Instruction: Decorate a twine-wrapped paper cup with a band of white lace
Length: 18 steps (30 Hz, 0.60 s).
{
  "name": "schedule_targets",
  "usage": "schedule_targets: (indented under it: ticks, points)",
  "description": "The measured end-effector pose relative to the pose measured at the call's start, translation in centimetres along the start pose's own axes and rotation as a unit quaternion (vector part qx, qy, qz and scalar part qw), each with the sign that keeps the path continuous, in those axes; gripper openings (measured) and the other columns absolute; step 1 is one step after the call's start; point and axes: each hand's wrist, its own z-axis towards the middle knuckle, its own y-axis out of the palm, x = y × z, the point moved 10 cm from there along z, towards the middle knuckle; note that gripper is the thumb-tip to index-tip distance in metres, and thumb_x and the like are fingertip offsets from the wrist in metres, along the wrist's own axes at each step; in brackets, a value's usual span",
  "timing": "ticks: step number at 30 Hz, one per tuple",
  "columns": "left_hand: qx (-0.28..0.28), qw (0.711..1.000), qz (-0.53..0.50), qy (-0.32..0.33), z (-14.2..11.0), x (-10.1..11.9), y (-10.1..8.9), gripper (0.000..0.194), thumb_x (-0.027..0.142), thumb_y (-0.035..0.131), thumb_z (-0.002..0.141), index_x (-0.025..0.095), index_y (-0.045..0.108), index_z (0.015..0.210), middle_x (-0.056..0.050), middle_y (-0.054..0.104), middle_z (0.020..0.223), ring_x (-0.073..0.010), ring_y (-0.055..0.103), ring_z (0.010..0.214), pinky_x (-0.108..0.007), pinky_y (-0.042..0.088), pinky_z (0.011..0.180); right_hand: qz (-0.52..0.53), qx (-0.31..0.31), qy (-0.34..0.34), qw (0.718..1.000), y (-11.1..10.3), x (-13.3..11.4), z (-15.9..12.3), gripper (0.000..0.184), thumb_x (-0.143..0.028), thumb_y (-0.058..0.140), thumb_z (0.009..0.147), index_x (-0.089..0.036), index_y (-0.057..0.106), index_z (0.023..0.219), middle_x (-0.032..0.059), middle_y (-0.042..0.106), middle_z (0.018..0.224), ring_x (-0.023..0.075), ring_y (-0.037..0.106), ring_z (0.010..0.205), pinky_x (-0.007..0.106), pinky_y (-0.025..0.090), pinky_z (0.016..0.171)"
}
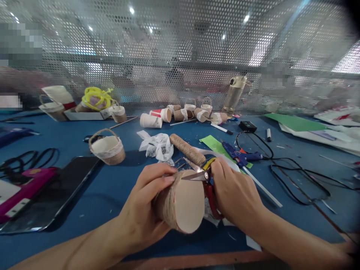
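Note:
My left hand point(149, 198) is closed around a paper cup point(189, 206) wrapped in brown twine, tilted so its pale round base faces me. Scissors point(206, 175) with red and yellow handles are in my right hand point(233, 187). Their blades are spread at the cup's upper edge, one lying across the base, close to my left fingertips. Just beyond the blades lies a roll of twine point(188, 149). Left of it is a crumpled bundle of white lace point(157, 145). A small twine-wrapped basket point(108, 149) with a handle stands farther left.
A blue glue gun point(242, 154) and its black cable lie on the right. At left, a phone point(64, 191) sits beside a magenta tool point(28, 187). Several cups and small baskets point(184, 114) line the back, near a clear bottle point(234, 93) and a perforated metal screen point(157, 56).

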Motion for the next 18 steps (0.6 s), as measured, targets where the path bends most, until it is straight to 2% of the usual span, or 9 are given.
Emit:
schedule_targets:
  ticks: [3,5,10,14,18]
  points:
    - [0.007,0.999,-0.035,0.022,0.26,0.6,-0.31,0.064,0.013,0.081,0.075,0.011,0.055,0.133,-0.018,0.062,0.124,-0.0296,0.063,0.11,-0.046,0.058,0.096,0.006,0.009,-0.004,1.0,-0.24,0.07,0.0,0.02,-0.003,0.037,0.085,-0.02,0.046,0.081,0.0037,0.057,0.066,0.0149,0.048,0.043,0.026,0.021,0.043]
    - [0.007,0.999,-0.036,0.02,0.36,0.65,-0.33,0.064,0.012,0.082,0.075,0.012,0.055,0.134,-0.017,0.062,0.124,-0.0286,0.063,0.109,-0.046,0.058,0.096,0.017,0.01,-0.002,1.0,-0.37,0.24,0.12,0.017,-0.008,0.037,0.089,-0.02,0.046,0.082,0.0045,0.059,0.07,0.015,0.051,0.045,0.026,0.024,0.043]
    - [0.017,0.999,-0.035,0.012,0.36,0.6,-0.44,0.059,0.018,0.08,0.08,0.015,0.056,0.133,-0.017,0.063,0.124,-0.0288,0.064,0.107,-0.048,0.058,0.092,0.046,0.024,0.006,0.999,-0.81,0.71,0.57,0.016,-0.025,0.037,0.093,-0.019,0.049,0.085,0.0122,0.065,0.083,0.0219,0.064,0.063,0.029,0.04,0.053]
    - [0.019,0.999,-0.027,0.022,0.55,0.84,-0.59,0.054,0.022,0.078,0.084,0.015,0.056,0.133,-0.017,0.064,0.124,-0.029,0.064,0.105,-0.049,0.059,0.09,0.054,0.022,0.003,0.998,-0.79,0.7,0.42,0.013,-0.026,0.04,0.089,-0.018,0.05,0.088,0.0175,0.068,0.093,0.0254,0.066,0.069,0.033,0.048,0.059]
    - [0.016,0.999,-0.027,0.032,0.41,1.09,-0.42,0.057,0.021,0.077,0.085,0.016,0.055,0.137,-0.016,0.063,0.126,-0.0286,0.064,0.106,-0.049,0.059,0.091,0.042,0.005,0.01,0.999,-0.49,0.64,0.09,0.01,-0.014,0.04,0.085,-0.017,0.05,0.088,0.0191,0.069,0.095,0.0252,0.068,0.072,0.032,0.051,0.062]
